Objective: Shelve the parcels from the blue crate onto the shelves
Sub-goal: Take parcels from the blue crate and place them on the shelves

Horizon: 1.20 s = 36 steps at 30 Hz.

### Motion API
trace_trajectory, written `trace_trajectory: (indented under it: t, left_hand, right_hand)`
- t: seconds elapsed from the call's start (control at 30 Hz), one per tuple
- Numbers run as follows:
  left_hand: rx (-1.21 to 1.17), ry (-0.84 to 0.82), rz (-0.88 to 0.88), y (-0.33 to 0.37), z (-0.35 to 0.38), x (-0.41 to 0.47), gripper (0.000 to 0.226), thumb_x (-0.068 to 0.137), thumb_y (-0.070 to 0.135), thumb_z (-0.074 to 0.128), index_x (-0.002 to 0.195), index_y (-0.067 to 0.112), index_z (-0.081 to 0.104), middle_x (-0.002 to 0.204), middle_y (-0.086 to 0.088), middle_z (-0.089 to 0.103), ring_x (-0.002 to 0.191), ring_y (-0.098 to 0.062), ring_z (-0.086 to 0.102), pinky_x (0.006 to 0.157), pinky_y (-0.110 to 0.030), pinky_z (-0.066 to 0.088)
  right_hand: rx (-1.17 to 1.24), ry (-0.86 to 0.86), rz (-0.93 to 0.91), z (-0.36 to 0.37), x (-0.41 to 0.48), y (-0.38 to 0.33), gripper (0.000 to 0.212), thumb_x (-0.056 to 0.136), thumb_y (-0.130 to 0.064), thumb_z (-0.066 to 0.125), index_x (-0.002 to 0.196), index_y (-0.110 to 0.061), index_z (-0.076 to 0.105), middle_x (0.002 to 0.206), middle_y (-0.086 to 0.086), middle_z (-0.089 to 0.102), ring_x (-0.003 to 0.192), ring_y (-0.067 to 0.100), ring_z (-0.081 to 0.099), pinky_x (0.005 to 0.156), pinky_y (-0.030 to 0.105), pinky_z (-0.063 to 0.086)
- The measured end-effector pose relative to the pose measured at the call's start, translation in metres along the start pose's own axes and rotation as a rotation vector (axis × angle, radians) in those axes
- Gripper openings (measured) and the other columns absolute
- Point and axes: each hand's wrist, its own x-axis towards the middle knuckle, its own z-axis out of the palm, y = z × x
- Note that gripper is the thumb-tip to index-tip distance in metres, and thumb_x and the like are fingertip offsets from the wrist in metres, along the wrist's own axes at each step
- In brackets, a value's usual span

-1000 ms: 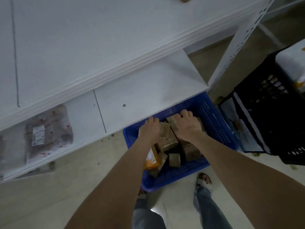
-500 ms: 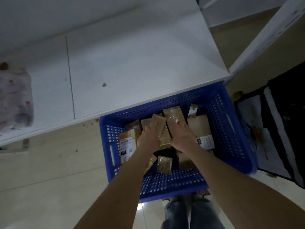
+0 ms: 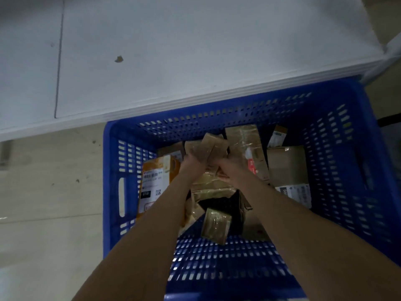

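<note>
Down in the blue crate (image 3: 338,170), just below the front edge of the shelf (image 3: 195,51), your left hand (image 3: 192,165) and right hand (image 3: 231,167) both curl round a bunch of small brown parcels (image 3: 213,144), so one could slip free or catch that edge as you lift.

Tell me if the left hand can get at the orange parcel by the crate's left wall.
Probably yes. The orange parcel lies exposed right beside the left hand, with nothing between them. But that hand grips a brown parcel, so it must let go first.
</note>
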Motion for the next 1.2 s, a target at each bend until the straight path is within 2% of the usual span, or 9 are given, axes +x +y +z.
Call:
trace_trajectory:
  t: [0.1, 0.23, 0.4, 0.53, 0.67, 0.87, 1.0, 1.1, 1.2]
  left_hand:
    - [-0.037, -0.032, 0.042, -0.014, -0.001, -0.001, 0.066, 0.088, 0.031, 0.061, 0.145, 0.016, 0.031, 0.141, -0.009, 0.040, 0.120, -0.031, 0.049, 0.095, -0.039, 0.047]
    - [-0.270, 0.057, 0.045, -0.020, -0.012, -0.028, 0.056, 0.079, 0.029, 0.069, 0.130, 0.014, 0.050, 0.125, -0.005, 0.056, 0.105, -0.022, 0.058, 0.085, -0.038, 0.054]
    - [-0.580, 0.122, -0.087, 0.009, -0.055, -0.104, 0.043, 0.088, 0.025, 0.062, 0.126, 0.008, 0.048, 0.100, -0.001, 0.057, 0.097, -0.020, 0.056, 0.090, -0.038, 0.051]
    - [-0.707, 0.034, -0.176, 0.032, -0.099, -0.169, 0.051, 0.096, 0.048, 0.044, 0.133, 0.013, 0.047, 0.118, -0.006, 0.054, 0.109, -0.025, 0.052, 0.098, -0.045, 0.045]
    - [-0.995, -0.065, -0.232, 0.057, -0.161, -0.231, 0.060, 0.091, 0.064, 0.037, 0.117, 0.015, 0.060, 0.110, -0.010, 0.064, 0.093, -0.026, 0.062, 0.079, -0.040, 0.052]
    - [-1.120, -0.071, -0.170, 0.095, -0.246, -0.320, 0.029, 0.095, 0.024, 0.056, 0.112, 0.000, 0.054, 0.090, -0.016, 0.065, 0.078, -0.028, 0.064, 0.062, -0.042, 0.054]
    - [-0.962, 0.012, -0.096, 0.093, -0.282, -0.368, 0.032, 0.093, 0.010, 0.053, 0.124, 0.003, 0.053, 0.106, -0.020, 0.065, 0.092, -0.033, 0.064, 0.083, -0.050, 0.055]
    - [-0.949, 0.000, -0.021, 0.092, -0.307, -0.401, 0.030, 0.092, 0.007, 0.048, 0.121, 0.007, 0.056, 0.092, -0.013, 0.067, 0.080, -0.026, 0.065, 0.073, -0.039, 0.057]
    - [-0.945, -0.025, 0.049, 0.103, -0.330, -0.432, 0.035, 0.089, 0.005, 0.044, 0.121, 0.011, 0.059, 0.086, -0.008, 0.066, 0.076, -0.022, 0.063, 0.060, -0.030, 0.054]
  right_hand:
    - [0.072, -0.016, 0.064, 0.000, 0.000, 0.004, 0.015, 0.087, -0.015, 0.068, 0.078, -0.013, 0.056, 0.052, -0.004, 0.050, 0.051, 0.008, 0.036, 0.056, 0.020, 0.034]
    - [0.097, -0.037, 0.101, -0.001, -0.028, -0.005, 0.013, 0.090, -0.019, 0.066, 0.084, -0.014, 0.056, 0.067, -0.001, 0.050, 0.057, 0.007, 0.042, 0.056, 0.020, 0.038]
    - [0.197, -0.097, 0.051, 0.004, -0.107, -0.024, 0.020, 0.087, -0.006, 0.068, 0.102, -0.013, 0.057, 0.087, 0.004, 0.062, 0.074, 0.014, 0.058, 0.063, 0.024, 0.052]
    - [-0.078, 0.011, -0.182, 0.013, -0.174, -0.047, 0.035, 0.083, 0.004, 0.068, 0.108, -0.016, 0.054, 0.076, 0.007, 0.061, 0.048, 0.015, 0.059, 0.052, 0.029, 0.056]
    - [-0.336, 0.092, -0.390, 0.023, -0.242, -0.085, 0.043, 0.084, -0.007, 0.070, 0.119, -0.026, 0.052, 0.091, -0.001, 0.067, 0.063, 0.020, 0.067, 0.059, 0.036, 0.059]
    - [-0.645, -0.011, -0.563, 0.042, -0.336, -0.136, 0.049, 0.093, 0.001, 0.053, 0.131, -0.031, 0.051, 0.105, 0.001, 0.064, 0.079, 0.019, 0.065, 0.064, 0.035, 0.055]
    - [-0.516, -0.001, -0.519, 0.044, -0.397, -0.172, 0.028, 0.095, 0.011, 0.042, 0.107, 0.004, 0.067, 0.094, 0.012, 0.064, 0.063, 0.014, 0.061, 0.047, 0.016, 0.045]
    - [-0.334, 0.127, -0.434, 0.040, -0.431, -0.199, 0.025, 0.094, -0.002, 0.054, 0.117, -0.005, 0.062, 0.096, 0.009, 0.064, 0.071, 0.017, 0.059, 0.058, 0.023, 0.048]
    - [-0.210, 0.076, -0.365, 0.036, -0.467, -0.225, 0.051, 0.091, -0.028, 0.065, 0.135, -0.014, 0.044, 0.109, 0.005, 0.058, 0.079, 0.016, 0.061, 0.073, 0.030, 0.054]
